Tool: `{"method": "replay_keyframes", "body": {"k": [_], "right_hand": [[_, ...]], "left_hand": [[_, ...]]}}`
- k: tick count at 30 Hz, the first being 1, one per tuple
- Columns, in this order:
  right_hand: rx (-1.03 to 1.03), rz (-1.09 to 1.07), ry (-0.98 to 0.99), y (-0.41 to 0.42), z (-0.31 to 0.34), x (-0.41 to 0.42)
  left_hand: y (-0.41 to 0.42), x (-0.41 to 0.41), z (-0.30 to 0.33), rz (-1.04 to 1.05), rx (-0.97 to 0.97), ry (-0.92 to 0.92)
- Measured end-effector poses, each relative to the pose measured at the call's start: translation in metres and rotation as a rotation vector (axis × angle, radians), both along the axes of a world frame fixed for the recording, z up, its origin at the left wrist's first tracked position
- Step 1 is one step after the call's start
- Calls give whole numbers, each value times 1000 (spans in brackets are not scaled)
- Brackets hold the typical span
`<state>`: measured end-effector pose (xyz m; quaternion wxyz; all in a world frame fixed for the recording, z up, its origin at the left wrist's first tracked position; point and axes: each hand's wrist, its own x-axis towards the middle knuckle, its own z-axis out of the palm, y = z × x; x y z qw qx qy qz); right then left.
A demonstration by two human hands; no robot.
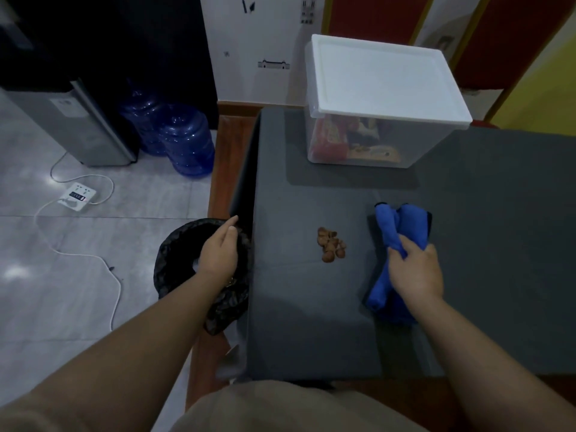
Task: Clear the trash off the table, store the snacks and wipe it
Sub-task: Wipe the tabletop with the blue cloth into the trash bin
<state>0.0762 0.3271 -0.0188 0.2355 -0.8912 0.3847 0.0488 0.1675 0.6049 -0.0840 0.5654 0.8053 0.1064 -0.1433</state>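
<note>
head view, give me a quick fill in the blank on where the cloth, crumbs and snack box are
1. The right hand grips a ____ cloth.
2. The brown crumbs lie between the cloth and the black ____ under the left hand.
3. The snack box has its white lid ____.

Missing words: blue; trash bag; on

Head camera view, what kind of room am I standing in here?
Probably a break or pantry corner of an office or home. A water dispenser stands beside spare blue water jugs on a tiled floor, and a lidded snack box sits on the grey-covered table.
</note>
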Motion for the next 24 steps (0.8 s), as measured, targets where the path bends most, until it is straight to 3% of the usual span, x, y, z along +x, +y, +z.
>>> {"method": "replay_keyframes", "body": {"k": [10,24], "right_hand": [[231,23,-164,93,-10,33],[395,248,-202,206,-15,84]], "left_hand": [[18,3,1,53,-151,-15],[76,9,4,165,-138,-9]]}}
